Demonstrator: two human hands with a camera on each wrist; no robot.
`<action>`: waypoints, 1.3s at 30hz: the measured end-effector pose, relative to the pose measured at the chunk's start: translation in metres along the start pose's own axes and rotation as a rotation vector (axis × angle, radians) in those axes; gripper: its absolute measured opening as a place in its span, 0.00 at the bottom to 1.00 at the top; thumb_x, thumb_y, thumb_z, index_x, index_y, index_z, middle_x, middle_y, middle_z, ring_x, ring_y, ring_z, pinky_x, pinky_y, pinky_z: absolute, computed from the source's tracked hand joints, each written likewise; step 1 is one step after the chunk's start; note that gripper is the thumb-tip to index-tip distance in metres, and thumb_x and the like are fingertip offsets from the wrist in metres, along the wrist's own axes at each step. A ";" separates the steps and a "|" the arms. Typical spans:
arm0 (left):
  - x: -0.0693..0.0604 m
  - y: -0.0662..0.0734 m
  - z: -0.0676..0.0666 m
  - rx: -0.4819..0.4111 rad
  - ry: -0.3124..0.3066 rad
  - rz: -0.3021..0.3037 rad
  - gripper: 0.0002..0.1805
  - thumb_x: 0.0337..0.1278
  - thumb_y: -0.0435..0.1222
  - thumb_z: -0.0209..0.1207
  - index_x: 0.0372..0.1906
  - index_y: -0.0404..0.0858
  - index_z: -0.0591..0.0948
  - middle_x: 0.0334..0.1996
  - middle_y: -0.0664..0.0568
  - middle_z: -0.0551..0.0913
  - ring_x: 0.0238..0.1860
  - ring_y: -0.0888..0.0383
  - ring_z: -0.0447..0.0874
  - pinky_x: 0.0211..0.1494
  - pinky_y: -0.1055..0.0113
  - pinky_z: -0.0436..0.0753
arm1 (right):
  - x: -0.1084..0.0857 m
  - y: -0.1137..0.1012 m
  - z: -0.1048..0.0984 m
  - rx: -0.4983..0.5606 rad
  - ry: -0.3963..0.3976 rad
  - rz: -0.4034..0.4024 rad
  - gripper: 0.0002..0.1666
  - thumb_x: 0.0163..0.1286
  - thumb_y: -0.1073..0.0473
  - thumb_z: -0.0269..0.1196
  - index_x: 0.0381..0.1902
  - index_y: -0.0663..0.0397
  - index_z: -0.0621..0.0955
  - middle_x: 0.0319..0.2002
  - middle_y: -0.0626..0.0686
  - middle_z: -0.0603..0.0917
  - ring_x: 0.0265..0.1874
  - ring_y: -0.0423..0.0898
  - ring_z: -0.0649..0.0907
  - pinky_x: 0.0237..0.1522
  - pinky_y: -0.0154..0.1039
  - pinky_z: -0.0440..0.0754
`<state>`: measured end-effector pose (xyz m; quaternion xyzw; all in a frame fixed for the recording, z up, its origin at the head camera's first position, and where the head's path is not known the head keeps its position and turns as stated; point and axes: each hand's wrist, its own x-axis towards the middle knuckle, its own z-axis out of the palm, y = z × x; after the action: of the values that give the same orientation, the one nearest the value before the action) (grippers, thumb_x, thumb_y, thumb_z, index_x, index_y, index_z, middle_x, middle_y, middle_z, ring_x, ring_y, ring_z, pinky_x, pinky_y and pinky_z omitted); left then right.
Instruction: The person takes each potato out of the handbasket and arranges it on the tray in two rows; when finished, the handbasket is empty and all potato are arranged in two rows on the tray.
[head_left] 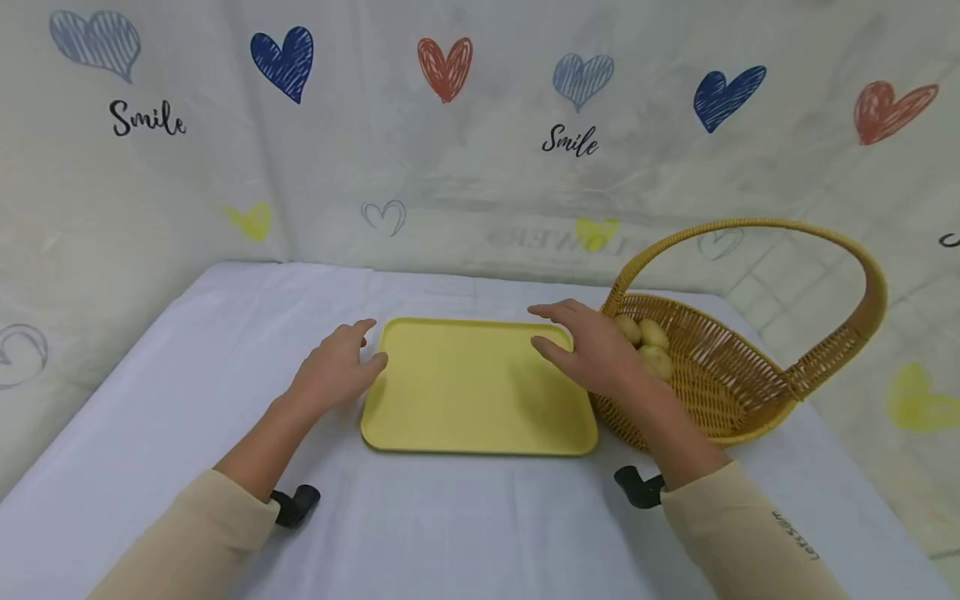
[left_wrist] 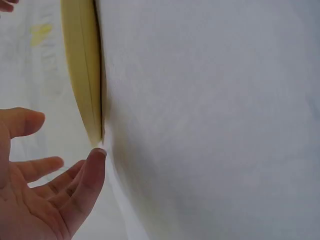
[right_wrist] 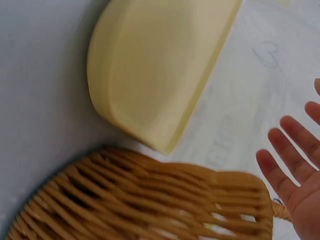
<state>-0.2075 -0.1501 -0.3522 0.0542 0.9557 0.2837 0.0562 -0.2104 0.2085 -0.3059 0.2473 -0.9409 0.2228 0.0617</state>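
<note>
A yellow rectangular tray point(head_left: 480, 392) lies flat on the white-covered table. My left hand point(head_left: 337, 362) is at the tray's left side, fingers apart and relaxed; in the left wrist view its fingertips come close to the tray's edge point(left_wrist: 86, 75), and contact is hard to tell. Over the tray's right end reaches my right hand point(head_left: 600, 342), fingers extended and holding nothing. In the right wrist view its spread fingers point(right_wrist: 282, 145) show beside the tray point(right_wrist: 155, 65). A wicker basket point(head_left: 720, 367) with several potatoes point(head_left: 655, 361) stands right of the tray, partly hidden by the right forearm.
The basket's tall arched handle point(head_left: 780, 223) rises above its rim at the right. Behind the table hangs a pale sheet point(head_left: 465, 150) printed with hearts and words. White cloth point(head_left: 450, 525) covers the table in front of the tray.
</note>
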 end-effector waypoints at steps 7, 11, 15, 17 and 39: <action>0.006 -0.004 -0.001 -0.199 -0.155 -0.101 0.39 0.72 0.44 0.52 0.81 0.32 0.57 0.57 0.38 0.77 0.27 0.54 0.85 0.37 0.64 0.86 | -0.004 0.000 -0.026 0.116 -0.024 0.087 0.20 0.77 0.54 0.62 0.63 0.51 0.83 0.56 0.54 0.87 0.53 0.52 0.86 0.53 0.51 0.87; 0.009 -0.003 -0.002 -0.211 -0.218 -0.104 0.38 0.69 0.36 0.53 0.79 0.28 0.58 0.54 0.38 0.76 0.28 0.55 0.83 0.35 0.65 0.87 | -0.009 0.004 -0.043 0.122 -0.074 0.147 0.19 0.77 0.51 0.62 0.60 0.48 0.84 0.53 0.53 0.88 0.52 0.50 0.86 0.56 0.53 0.85; 0.010 -0.004 -0.003 -0.262 -0.245 -0.102 0.39 0.61 0.28 0.52 0.78 0.27 0.58 0.52 0.38 0.74 0.32 0.53 0.83 0.35 0.64 0.89 | -0.014 0.008 -0.060 0.136 -0.130 0.183 0.20 0.76 0.46 0.63 0.60 0.45 0.84 0.56 0.51 0.87 0.55 0.50 0.85 0.59 0.54 0.83; 0.009 -0.005 -0.004 -0.306 -0.251 -0.110 0.40 0.58 0.25 0.52 0.78 0.27 0.59 0.53 0.38 0.74 0.36 0.52 0.82 0.35 0.63 0.90 | -0.015 0.010 -0.068 0.141 -0.163 0.198 0.21 0.76 0.43 0.63 0.60 0.43 0.84 0.57 0.49 0.86 0.56 0.50 0.84 0.58 0.53 0.83; 0.004 -0.017 0.004 -0.542 -0.270 -0.157 0.43 0.60 0.23 0.60 0.80 0.33 0.60 0.62 0.37 0.70 0.46 0.49 0.82 0.38 0.59 0.92 | -0.016 0.066 -0.123 0.238 -0.593 0.336 0.25 0.68 0.53 0.71 0.61 0.53 0.84 0.62 0.56 0.84 0.58 0.47 0.84 0.56 0.41 0.86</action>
<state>-0.2124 -0.1617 -0.3656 0.0003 0.8305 0.5130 0.2170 -0.2279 0.3225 -0.2254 0.1484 -0.9130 0.2563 -0.2807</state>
